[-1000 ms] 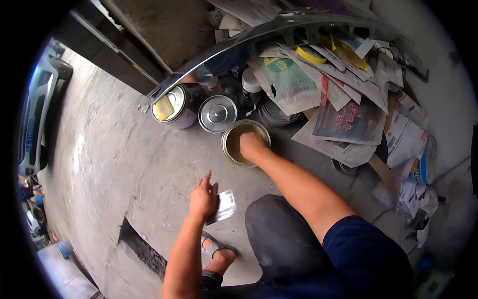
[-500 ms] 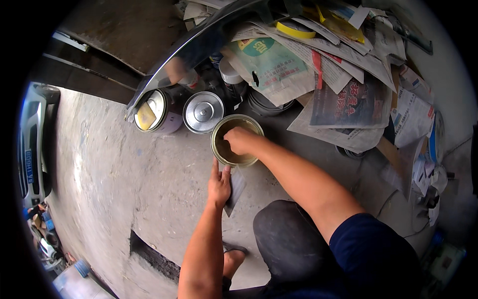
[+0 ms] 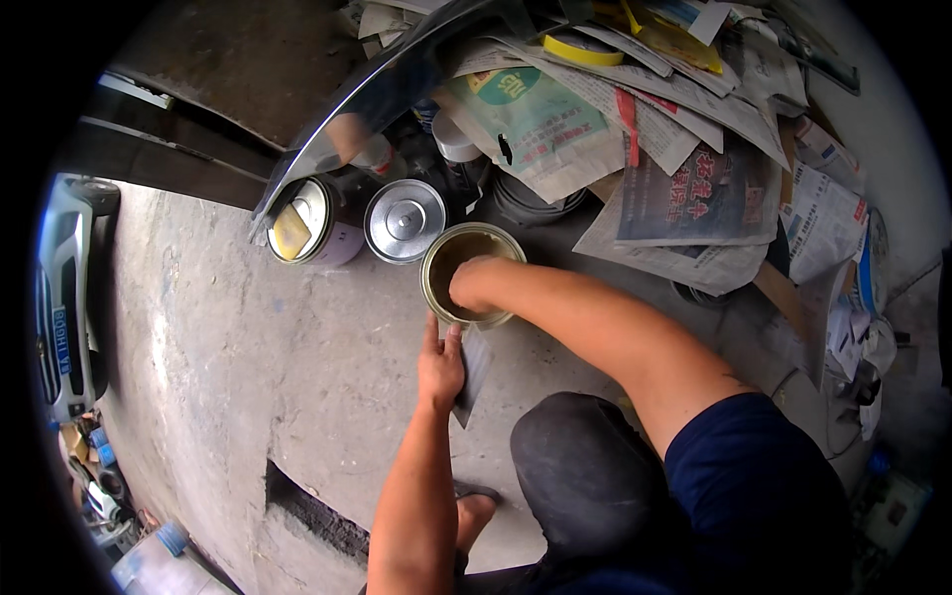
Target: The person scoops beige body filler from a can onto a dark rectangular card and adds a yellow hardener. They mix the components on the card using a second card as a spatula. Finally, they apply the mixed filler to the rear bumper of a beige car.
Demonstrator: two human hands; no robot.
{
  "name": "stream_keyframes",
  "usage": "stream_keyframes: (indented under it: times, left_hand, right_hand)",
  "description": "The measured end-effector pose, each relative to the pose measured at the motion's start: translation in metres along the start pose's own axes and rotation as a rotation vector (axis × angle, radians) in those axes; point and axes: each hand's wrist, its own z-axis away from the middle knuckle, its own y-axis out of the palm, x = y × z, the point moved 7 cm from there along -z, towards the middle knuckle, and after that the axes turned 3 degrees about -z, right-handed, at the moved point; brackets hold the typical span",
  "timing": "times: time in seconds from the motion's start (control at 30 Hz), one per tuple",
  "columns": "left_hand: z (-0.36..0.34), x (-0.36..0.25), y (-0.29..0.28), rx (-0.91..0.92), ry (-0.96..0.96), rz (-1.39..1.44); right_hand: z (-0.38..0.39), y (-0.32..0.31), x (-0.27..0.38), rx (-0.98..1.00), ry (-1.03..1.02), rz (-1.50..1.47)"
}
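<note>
An uncovered round tin (image 3: 432, 261) with a brownish inside stands on the floor in front of me. My right hand (image 3: 480, 283) reaches down into it, its fingers curled; whatever they hold is hidden. Just below the tin, my left hand (image 3: 441, 372) grips a flat grey plate (image 3: 477, 375), possibly a spreader, its fingertips touching the tin's near wall. Close behind the tin lies a round silver lid (image 3: 406, 221). To its left stands another tin (image 3: 335, 244), with a yellow block (image 3: 291, 234) on top.
Newspapers (image 3: 684, 203) are piled at the back right, with a roll of yellow tape (image 3: 583, 50) on them. A curved glossy panel (image 3: 327, 139) overhangs the tins. A white-capped container (image 3: 454, 144) stands behind. A dark floor recess (image 3: 312, 511) lies at lower left.
My right hand has sunk deeper into the tin, and its forearm has turned flatter. My left hand stays by the tin with the plate. The view has shifted slightly.
</note>
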Motion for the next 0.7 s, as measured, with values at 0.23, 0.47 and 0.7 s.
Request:
stream_keyframes:
  times: [0.23, 0.47, 0.7]
  left_hand:
    - [0.0, 0.003, -0.005, -0.065, 0.027, -0.006]
    - [0.003, -0.001, -0.008, -0.11, 0.041, -0.165]
    - [0.001, -0.003, -0.003, -0.073, 0.054, -0.057]
  right_hand:
    - [0.025, -0.024, -0.003, -0.321, 0.048, 0.106]
    - [-0.018, -0.011, -0.001, -0.402, 0.081, 0.045]
    - [-0.03, 0.006, 0.002, -0.097, 0.007, 0.163]
